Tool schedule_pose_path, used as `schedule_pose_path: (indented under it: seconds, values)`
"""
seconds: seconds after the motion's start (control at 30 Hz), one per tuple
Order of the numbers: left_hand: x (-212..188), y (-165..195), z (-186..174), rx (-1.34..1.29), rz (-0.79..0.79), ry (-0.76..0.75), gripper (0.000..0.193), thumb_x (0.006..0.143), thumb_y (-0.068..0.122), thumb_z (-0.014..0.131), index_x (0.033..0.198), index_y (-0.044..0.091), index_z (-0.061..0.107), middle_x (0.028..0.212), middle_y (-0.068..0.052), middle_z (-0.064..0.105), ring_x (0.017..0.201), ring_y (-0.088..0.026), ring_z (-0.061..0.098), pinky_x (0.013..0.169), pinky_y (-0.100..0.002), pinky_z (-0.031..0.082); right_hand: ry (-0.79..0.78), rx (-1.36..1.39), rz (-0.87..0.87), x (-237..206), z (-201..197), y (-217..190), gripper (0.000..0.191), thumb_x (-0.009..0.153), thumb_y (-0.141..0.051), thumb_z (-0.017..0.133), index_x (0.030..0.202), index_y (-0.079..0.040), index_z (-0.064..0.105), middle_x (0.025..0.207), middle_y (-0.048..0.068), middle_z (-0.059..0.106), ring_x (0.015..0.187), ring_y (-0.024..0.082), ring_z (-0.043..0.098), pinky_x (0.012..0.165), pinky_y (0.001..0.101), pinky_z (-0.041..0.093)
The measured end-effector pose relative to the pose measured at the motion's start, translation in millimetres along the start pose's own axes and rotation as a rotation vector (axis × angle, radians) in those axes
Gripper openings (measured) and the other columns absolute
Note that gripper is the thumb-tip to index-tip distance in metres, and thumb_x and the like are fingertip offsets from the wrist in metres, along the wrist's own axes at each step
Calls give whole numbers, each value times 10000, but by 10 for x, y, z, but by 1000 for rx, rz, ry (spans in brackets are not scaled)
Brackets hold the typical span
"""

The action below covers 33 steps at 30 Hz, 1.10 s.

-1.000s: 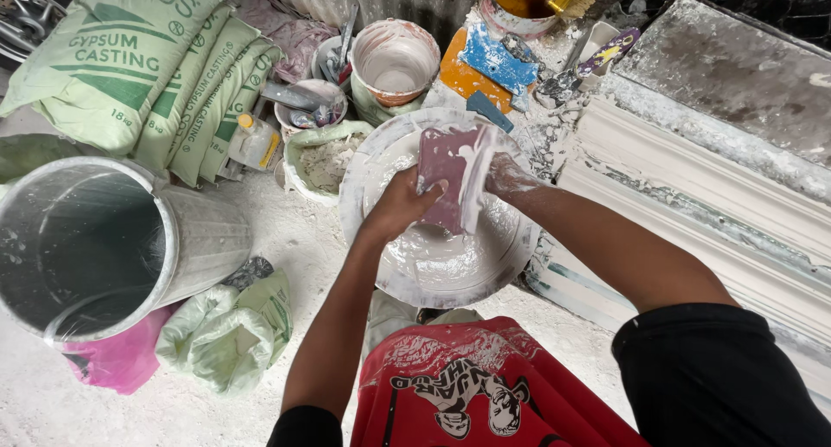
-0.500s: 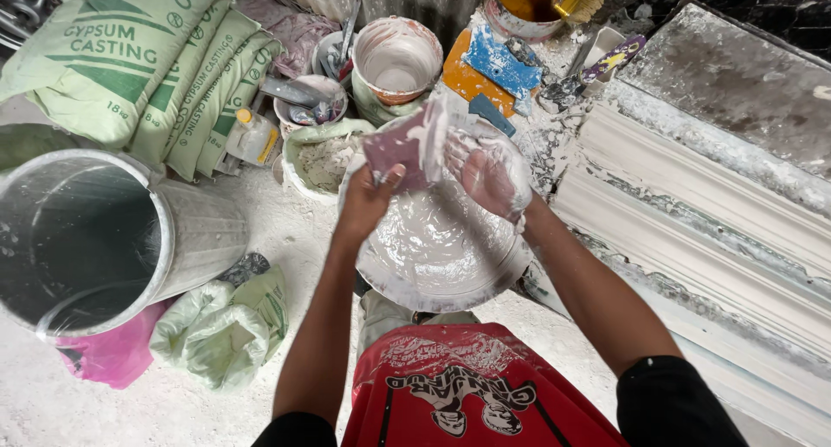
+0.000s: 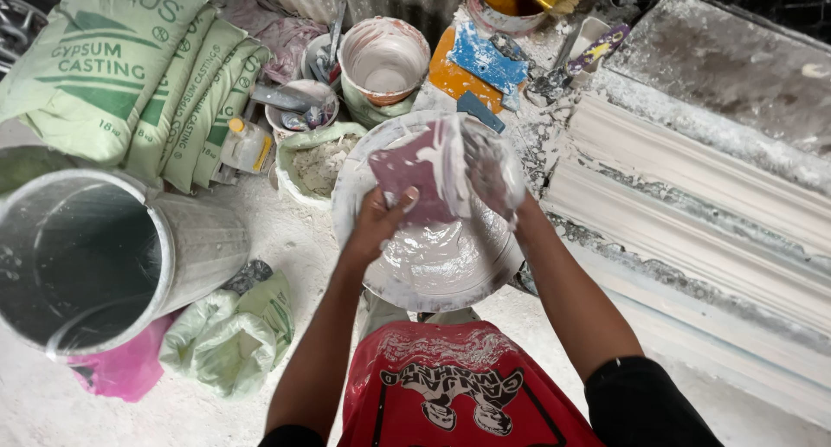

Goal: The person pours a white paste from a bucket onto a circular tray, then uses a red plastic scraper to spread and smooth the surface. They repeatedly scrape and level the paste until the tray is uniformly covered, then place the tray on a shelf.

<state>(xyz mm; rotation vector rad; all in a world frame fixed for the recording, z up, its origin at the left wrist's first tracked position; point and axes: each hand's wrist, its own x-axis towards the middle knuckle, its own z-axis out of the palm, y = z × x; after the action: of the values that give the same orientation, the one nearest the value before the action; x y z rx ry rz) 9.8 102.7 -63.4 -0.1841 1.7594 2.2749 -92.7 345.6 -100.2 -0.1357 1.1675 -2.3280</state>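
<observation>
My left hand [image 3: 378, 225] grips a flat pink scraper card [image 3: 414, 175] smeared with white plaster, held above a wide white mixing bowl [image 3: 363, 265] that has wet plaster in its bottom. My right hand [image 3: 492, 172], thickly coated in white plaster, presses against the right side of the card. Both hands hover over the far half of the bowl, which sits in front of my red shirt.
Green gypsum sacks [image 3: 130, 75] lie at the upper left, a large grey bucket [image 3: 82, 257] at the left. A bag of plaster powder [image 3: 316, 161], small bowls with tools [image 3: 299, 109], a white pot [image 3: 383, 66] and plaster cornice mouldings [image 3: 692, 231] surround the bowl.
Both hands stayed on the pink card and shifted it over the bowl, from the far rim downward and back up. The right hand now wipes its right side.
</observation>
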Motion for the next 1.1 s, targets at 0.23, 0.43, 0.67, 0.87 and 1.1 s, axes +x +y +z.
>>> schedule_pose_path:
  seconds: [0.23,0.43,0.67,0.87,1.1]
  values:
    - [567,714,-437,338,132,-55,223,1045,239,708,1152,44,722,897,-6,640,738,-59,476,636,-240,387,473,-773,12,-1721,-235,271,477,1152,-310,302,1270,39,607,1061,115,598,975,209,545,949,346,489]
    - [1134,1247,-531,681,326,-385,292,1022,163,679,1295,63,695,1056,-75,747,914,-139,610,796,-284,506,909,-614,512,-2424,19,1287,432,1085,-342,361,1174,-35,651,1030,104,717,866,189,629,812,340,557]
    - [1538,1341,-782,788,590,-727,501,806,-80,617,1267,87,725,1280,-103,731,1132,-285,669,981,-354,542,1138,60,-20,-1861,689,2262,274,1062,-250,635,1136,13,658,915,55,682,780,143,613,748,298,539]
    - [1607,1262,-1140,741,555,-851,621,737,-139,518,1293,66,702,1330,-119,698,1225,-315,638,1094,-399,477,1471,-27,-182,-1650,622,1770,305,1048,-239,623,1170,40,632,988,72,706,840,139,650,771,278,558]
    - [1890,900,-1306,1177,854,-894,597,771,-62,642,1306,190,724,1354,-73,670,1280,-307,550,1071,-484,435,1590,-142,-187,-1521,945,2063,388,1026,-183,663,1363,-8,585,989,93,634,831,129,541,686,272,459]
